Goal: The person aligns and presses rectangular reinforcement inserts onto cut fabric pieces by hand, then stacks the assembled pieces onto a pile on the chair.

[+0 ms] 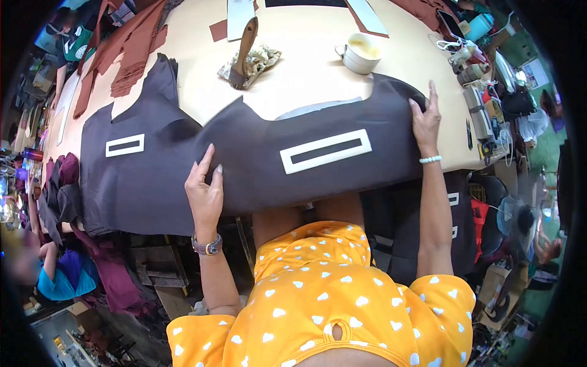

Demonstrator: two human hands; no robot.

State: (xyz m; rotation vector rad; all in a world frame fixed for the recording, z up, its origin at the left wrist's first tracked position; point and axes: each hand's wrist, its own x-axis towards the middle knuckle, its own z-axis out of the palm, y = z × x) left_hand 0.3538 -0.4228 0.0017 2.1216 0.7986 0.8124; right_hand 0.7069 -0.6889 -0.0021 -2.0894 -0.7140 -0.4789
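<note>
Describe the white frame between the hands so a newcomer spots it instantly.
Start at the cream tabletop, then the dark panel along its near edge. On it, between the left hand and right hand, lies the white frame, a hollow rectangle that looks larger than its lookalike farther left.

So there's a wooden-handled brush (246, 52) resting on a crumpled, blotchy wad (264, 59) on the pale surface (306, 58), whitish mug (361, 58) off to its right. Rust-brown strips (130, 64) are heaped at the far left, something teal (480, 26) at far right, plus somebody in a blue top (66, 278) down on the left.
</note>
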